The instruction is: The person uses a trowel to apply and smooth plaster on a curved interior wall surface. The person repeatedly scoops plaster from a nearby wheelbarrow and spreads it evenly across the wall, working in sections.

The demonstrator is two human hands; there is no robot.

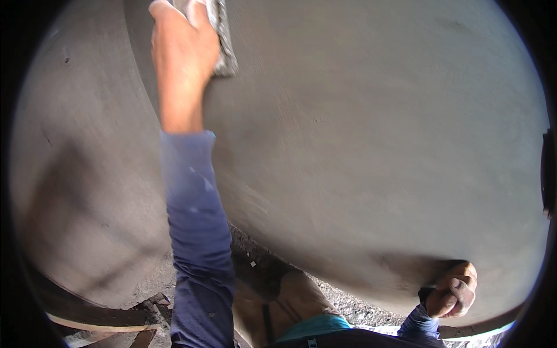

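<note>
At the top edge, my left hand (183, 40) is closed on a flat hand trowel (225, 62), its face crusted grey, against a broad, curved surface of smooth grey cement (371, 133). My left forearm, in a blue sleeve, reaches up across the middle of the view. Low on the right, my right hand (455, 293) has its fingers curled close by the lower part of that surface, in a dark patch of shadow; what it holds, if anything, I cannot make out.
A second curved grey surface (81, 98) stands on the left, with wooden boards (93, 325) along its bottom. Rough, gritty ground (360, 307) shows below, by my legs. A dark object (546, 171) sits at the far right rim.
</note>
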